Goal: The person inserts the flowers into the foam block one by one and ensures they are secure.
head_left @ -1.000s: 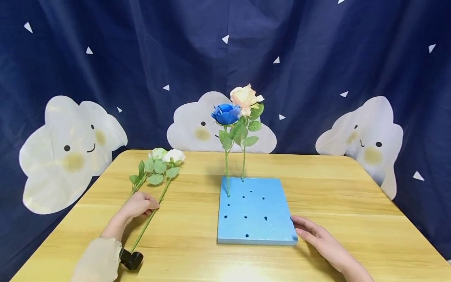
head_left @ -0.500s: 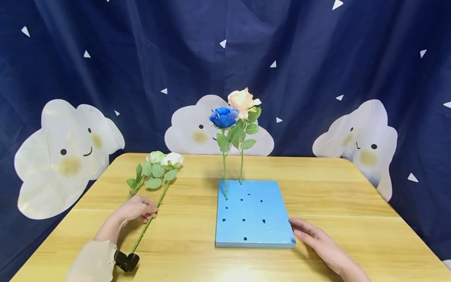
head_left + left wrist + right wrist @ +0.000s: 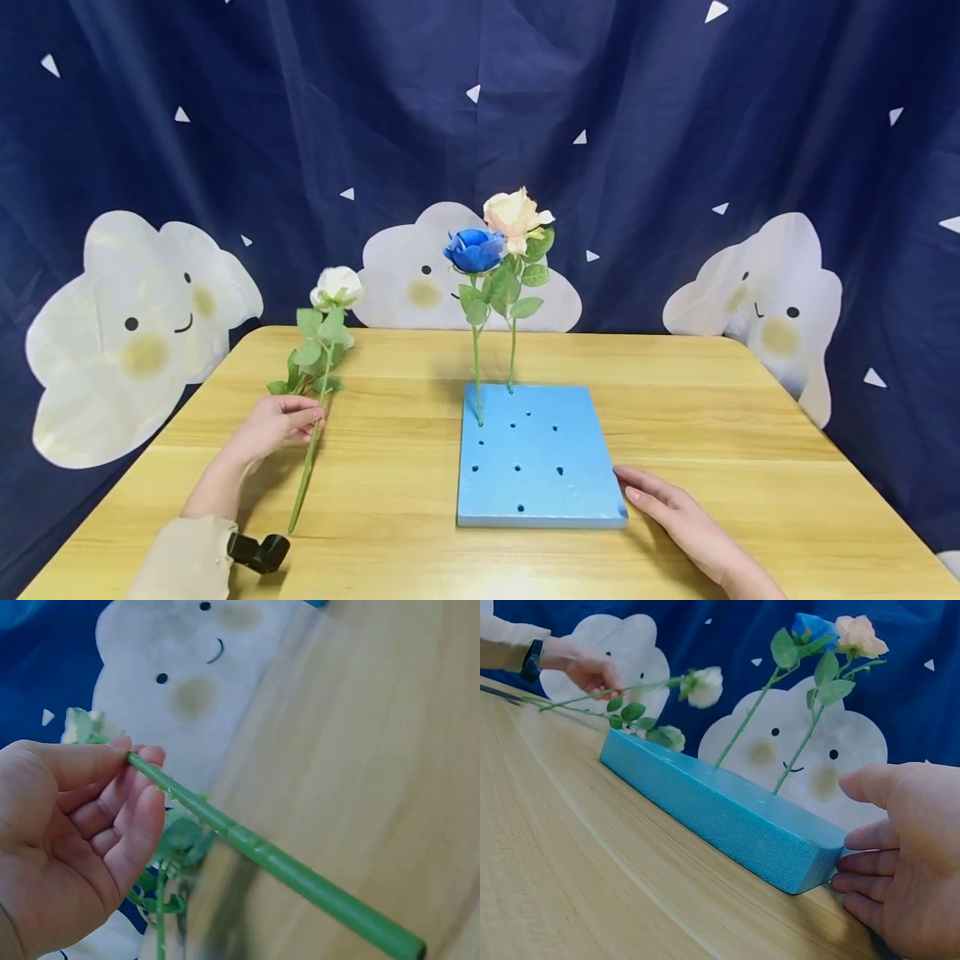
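Observation:
My left hand (image 3: 277, 427) pinches the green stem of a white rose (image 3: 337, 287) between thumb and fingers. The bloom is raised and the stem slants down toward me; its cut end shows large in the left wrist view. Another rose (image 3: 672, 737), pale green-white, lies on the table behind that hand, partly hidden. At the right edge of a blue foam block (image 3: 540, 492) my right hand (image 3: 671, 508) rests with fingers nearly straight, fingertips against its side. A blue rose (image 3: 476, 250) and a peach rose (image 3: 516, 218) stand upright in holes at the block's back left.
Several small holes dot the block's top. The wooden table (image 3: 390, 500) spreads around it. A dark blue curtain (image 3: 645, 100) with cloud faces hangs behind the far edge. A black wrist device (image 3: 258, 552) sits at the left cuff.
The left hand has lifted the white rose off the table, tilting its bloom upward and to the left. The right hand stays at the block's edge.

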The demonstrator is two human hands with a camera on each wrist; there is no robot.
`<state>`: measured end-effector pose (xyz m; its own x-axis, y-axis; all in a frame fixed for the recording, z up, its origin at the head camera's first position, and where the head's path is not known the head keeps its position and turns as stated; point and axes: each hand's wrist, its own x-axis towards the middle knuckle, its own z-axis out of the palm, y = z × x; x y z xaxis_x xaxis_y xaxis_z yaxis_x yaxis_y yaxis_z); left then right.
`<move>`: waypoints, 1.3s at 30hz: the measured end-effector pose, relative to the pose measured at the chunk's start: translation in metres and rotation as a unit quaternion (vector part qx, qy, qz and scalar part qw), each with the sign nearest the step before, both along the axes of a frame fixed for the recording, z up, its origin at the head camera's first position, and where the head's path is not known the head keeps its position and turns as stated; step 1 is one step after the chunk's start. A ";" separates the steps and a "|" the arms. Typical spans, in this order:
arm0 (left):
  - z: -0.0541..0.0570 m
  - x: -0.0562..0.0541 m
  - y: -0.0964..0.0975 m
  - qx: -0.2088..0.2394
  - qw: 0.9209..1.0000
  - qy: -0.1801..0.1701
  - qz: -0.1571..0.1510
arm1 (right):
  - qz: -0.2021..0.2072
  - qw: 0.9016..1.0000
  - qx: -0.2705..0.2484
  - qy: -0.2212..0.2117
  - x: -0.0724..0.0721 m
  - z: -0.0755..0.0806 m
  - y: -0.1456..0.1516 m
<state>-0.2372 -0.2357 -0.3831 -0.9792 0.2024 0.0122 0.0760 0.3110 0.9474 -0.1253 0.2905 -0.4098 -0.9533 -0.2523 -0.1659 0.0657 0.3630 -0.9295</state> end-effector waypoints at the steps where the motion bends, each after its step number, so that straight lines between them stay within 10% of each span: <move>1: 0.003 0.000 0.001 0.003 1.000 0.011 0.006 | 0.003 1.000 -0.003 0.002 0.000 0.000 0.000; 19: 0.043 0.011 0.037 -0.001 0.993 0.104 0.064 | 0.010 1.000 -0.006 0.008 0.000 -0.001 -0.001; 39: 0.085 0.009 0.112 0.060 0.981 0.185 0.004 | 0.006 1.000 -0.005 0.013 -0.001 -0.001 0.000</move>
